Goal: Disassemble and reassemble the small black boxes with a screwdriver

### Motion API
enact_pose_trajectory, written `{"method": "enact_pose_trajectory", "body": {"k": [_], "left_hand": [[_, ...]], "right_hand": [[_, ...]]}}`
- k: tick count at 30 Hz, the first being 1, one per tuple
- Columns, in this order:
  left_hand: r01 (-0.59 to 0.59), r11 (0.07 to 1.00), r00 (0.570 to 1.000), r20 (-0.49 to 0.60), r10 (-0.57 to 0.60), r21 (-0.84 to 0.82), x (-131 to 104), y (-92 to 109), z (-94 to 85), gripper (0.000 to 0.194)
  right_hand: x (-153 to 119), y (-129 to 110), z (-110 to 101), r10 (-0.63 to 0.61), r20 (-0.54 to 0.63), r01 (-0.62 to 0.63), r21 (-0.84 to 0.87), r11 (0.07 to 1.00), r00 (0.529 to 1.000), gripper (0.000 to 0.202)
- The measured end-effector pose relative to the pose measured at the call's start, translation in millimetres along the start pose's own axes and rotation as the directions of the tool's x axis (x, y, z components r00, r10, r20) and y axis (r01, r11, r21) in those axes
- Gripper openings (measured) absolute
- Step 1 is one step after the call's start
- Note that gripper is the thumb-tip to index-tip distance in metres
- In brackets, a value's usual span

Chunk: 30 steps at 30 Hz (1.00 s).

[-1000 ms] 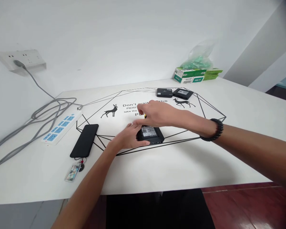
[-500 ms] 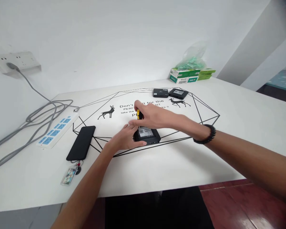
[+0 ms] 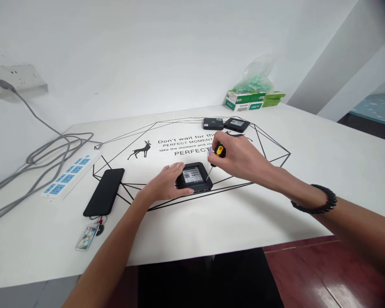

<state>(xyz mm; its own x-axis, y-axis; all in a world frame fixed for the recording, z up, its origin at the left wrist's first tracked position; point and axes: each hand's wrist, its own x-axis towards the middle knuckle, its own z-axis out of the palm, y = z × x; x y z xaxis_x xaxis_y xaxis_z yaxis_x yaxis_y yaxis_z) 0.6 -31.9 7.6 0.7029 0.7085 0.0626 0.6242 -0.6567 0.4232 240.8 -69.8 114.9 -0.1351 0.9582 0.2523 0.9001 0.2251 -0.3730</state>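
A black set-top box lies label side up on the white table. My left hand grips its left side, fingers along the back edge and thumb along the front. In my right hand is a screwdriver with a black and yellow handle, the fingers closed round it. Its thin shaft slants down to the box's right side near the front corner, where the tip seems to touch. Whether a screw sits under the tip is too small to tell.
Two more black boxes, one plain and one labelled, lie farther back. A black phone with a keychain and a power strip with grey cable are at left. Green boxes stand against the wall.
My right hand has moved the screwdriver rightward, from the box's left side to its right front corner. The left hand stays on the box. The whole view has shifted slightly.
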Motion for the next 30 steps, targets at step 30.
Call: {"method": "enact_pose_trajectory", "body": {"k": [30], "left_hand": [[-0.040,0.999,0.999,-0.009,0.040,0.003,-0.8,5.0,-5.1,0.078]], "right_hand": [[12.5,-10.3,-17.3,-0.166,0.330,0.230,-0.164,0.959,0.929,0.028]]}}
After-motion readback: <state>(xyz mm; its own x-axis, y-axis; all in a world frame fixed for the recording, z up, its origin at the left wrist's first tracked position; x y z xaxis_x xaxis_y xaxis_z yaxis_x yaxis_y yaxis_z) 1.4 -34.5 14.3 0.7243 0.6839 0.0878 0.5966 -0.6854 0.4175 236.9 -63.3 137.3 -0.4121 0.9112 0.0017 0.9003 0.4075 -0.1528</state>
